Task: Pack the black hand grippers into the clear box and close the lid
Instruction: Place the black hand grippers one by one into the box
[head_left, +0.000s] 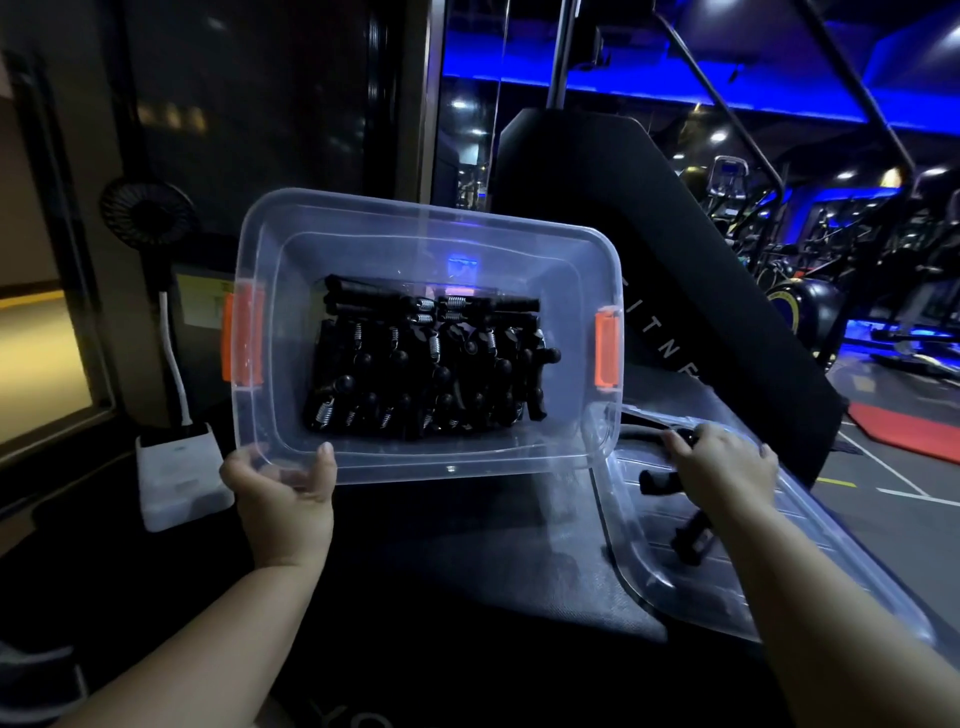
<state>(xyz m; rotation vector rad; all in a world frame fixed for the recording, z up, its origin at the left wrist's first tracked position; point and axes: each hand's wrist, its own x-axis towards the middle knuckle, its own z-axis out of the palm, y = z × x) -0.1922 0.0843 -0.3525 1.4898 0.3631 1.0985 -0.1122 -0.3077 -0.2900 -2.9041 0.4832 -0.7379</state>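
The left hand (283, 486) grips the near rim of the tilted clear box (452, 468), which is packed with black hand grippers (426, 364). The right hand (719, 462) has its fingers (675, 442) grasping a loose gripper (691, 538) on the lid (727, 597), just right of the box.

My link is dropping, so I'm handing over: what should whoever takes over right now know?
Left hand holds the clear box by its near rim, tipped toward the camera, lid off.
Right hand grips one black hand gripper over the lid, which lies right of the box.
Done: many packed grippers lie in the box.
Left: add the held one, fit the lid, snap the orange latches.
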